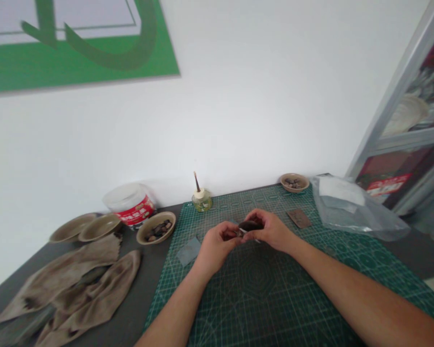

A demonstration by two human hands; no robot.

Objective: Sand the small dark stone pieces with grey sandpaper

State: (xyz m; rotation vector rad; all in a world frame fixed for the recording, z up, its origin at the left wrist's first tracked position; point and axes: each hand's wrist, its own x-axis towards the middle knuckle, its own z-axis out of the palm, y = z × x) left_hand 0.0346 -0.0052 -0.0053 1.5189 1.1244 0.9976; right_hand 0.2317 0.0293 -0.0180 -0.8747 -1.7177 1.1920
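Note:
My right hand is closed around a dark, rounded flat piece, which rises between its fingers and thumb above the cutting mat. Close against it, the fingers of my left hand are pinched together at the lower edge of the dark piece. A small pale bit shows between the two thumbs, too small to name. On the green cutting mat, a grey square sheet lies left of my left hand. Beyond my right hand lies a brown square sheet, like sandpaper.
Left of the mat stand a bowl of dark stones, a red-labelled tub, two more bowls and crumpled brown cloths. A brush bottle, a small bowl and a plastic bag line the back.

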